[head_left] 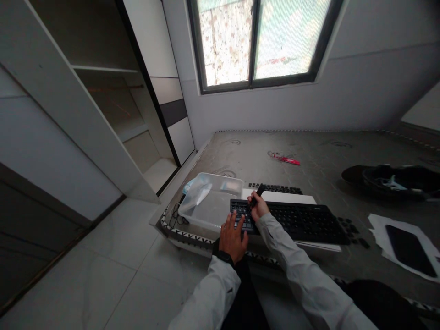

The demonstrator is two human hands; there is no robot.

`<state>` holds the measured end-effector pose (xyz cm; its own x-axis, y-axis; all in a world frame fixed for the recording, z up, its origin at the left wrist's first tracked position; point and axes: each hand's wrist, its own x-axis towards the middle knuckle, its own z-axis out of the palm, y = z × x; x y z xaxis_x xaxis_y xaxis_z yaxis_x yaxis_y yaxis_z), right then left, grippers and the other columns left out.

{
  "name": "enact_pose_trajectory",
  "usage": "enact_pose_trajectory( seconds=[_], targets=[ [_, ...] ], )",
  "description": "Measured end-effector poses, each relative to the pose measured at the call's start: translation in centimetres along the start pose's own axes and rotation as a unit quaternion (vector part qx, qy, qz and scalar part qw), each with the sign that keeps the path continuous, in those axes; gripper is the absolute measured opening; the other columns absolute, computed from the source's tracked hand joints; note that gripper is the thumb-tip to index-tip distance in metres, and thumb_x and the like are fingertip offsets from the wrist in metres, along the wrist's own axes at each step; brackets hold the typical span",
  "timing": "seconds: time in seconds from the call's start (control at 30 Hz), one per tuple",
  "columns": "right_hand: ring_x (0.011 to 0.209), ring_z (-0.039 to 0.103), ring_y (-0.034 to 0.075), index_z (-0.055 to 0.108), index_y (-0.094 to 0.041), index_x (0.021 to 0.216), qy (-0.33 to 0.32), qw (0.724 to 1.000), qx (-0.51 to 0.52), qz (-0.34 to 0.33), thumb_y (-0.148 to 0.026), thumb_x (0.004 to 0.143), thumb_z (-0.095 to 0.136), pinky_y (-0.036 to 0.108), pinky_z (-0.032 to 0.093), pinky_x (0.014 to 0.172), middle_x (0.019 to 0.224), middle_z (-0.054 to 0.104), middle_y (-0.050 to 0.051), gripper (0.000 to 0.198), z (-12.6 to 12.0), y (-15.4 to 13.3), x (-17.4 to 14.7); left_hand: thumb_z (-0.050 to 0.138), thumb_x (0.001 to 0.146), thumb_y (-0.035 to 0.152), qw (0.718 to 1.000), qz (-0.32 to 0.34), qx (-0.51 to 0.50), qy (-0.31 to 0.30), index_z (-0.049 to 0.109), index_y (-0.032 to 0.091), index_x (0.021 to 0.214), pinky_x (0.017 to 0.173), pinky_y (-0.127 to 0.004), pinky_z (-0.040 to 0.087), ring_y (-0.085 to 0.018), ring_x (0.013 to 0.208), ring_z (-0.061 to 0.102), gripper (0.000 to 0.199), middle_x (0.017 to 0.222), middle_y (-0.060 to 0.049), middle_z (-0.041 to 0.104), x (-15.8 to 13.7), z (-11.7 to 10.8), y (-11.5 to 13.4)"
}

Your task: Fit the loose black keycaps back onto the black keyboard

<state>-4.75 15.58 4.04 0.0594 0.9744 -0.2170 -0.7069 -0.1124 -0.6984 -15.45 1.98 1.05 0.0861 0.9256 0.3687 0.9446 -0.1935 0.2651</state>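
Observation:
A black keyboard point(302, 221) lies on a white box point(288, 197) near the edge of the mattress. My left hand point(233, 239) rests on the keyboard's left end, fingers stretched out and apart. Over the same end, my right hand point(257, 207) is closed around a short black tool point(260, 189) that sticks up above the fist. Its lower end is hidden, so its exact kind cannot be made out. Loose black keycaps point(282, 189) lie in rows behind the box, and several more keycaps point(349, 227) are scattered off the keyboard's right end.
A clear plastic container point(206, 213) stands left of the keyboard, with cables beside it. A red item point(290, 160) lies farther back on the mattress point(247, 156). To the right are a black phone point(409, 250) on white paper and a dark open bag point(402, 183).

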Motion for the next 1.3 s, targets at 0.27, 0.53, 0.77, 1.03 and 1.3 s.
enact_pose_trajectory(
  seconds=[0.27, 0.53, 0.77, 1.03, 1.3],
  targets=[
    [0.045, 0.042, 0.008, 0.051, -0.021, 0.062, 0.012, 0.999, -0.029, 0.019, -0.04, 0.06, 0.081, 0.022, 0.033, 0.043, 0.049, 0.049, -0.006, 0.035, 0.4, 0.4, 1.0, 0.052, 0.087, 0.027, 1.0, -0.001, 0.003, 0.003, 0.039, 0.027, 0.142, 0.103, -0.048, 0.039, -0.029, 0.138, 0.028, 0.056, 0.153, -0.007, 0.028, -0.1, 0.1, 0.0],
    [0.046, 0.04, 0.007, 0.049, -0.021, 0.063, -0.009, 1.0, 0.011, 0.009, -0.039, 0.068, 0.076, 0.023, 0.038, 0.047, 0.051, 0.041, -0.007, 0.033, -0.1, -0.6, -0.1, 0.053, 0.086, 0.026, 1.0, -0.004, -0.002, 0.004, 0.038, 0.028, 0.142, 0.104, -0.047, 0.039, -0.028, 0.138, 0.027, 0.058, 0.154, -0.005, 0.027, -0.1, 0.3, 0.0],
    [0.048, 0.04, 0.007, 0.05, -0.02, 0.063, -0.016, 0.999, 0.037, -0.019, -0.035, 0.069, 0.076, 0.021, 0.038, 0.047, 0.054, 0.041, -0.007, 0.031, 0.0, -0.9, -0.5, 0.052, 0.087, 0.026, 1.0, -0.006, -0.002, 0.008, 0.039, 0.028, 0.142, 0.103, -0.048, 0.039, -0.028, 0.138, 0.028, 0.057, 0.153, -0.006, 0.028, -0.2, 0.3, 0.0],
    [0.049, 0.04, 0.005, 0.052, -0.019, 0.064, -0.023, 0.998, 0.054, -0.01, -0.031, 0.069, 0.078, 0.019, 0.04, 0.048, 0.057, 0.045, -0.007, 0.029, -0.1, -2.1, 0.0, 0.052, 0.087, 0.026, 1.0, 0.001, -0.005, 0.001, 0.04, 0.027, 0.141, 0.102, -0.047, 0.041, -0.029, 0.137, 0.029, 0.056, 0.152, -0.006, 0.031, 0.0, 0.0, 0.0],
    [0.048, 0.04, 0.006, 0.05, -0.02, 0.064, -0.02, 0.998, 0.059, 0.004, -0.033, 0.075, 0.072, 0.021, 0.042, 0.05, 0.055, 0.041, -0.007, 0.028, -0.7, -1.4, -0.6, 0.052, 0.087, 0.026, 1.0, -0.005, -0.005, 0.006, 0.04, 0.027, 0.141, 0.104, -0.046, 0.039, -0.028, 0.138, 0.028, 0.056, 0.153, -0.006, 0.029, 0.0, 0.3, 0.1]
  ],
)
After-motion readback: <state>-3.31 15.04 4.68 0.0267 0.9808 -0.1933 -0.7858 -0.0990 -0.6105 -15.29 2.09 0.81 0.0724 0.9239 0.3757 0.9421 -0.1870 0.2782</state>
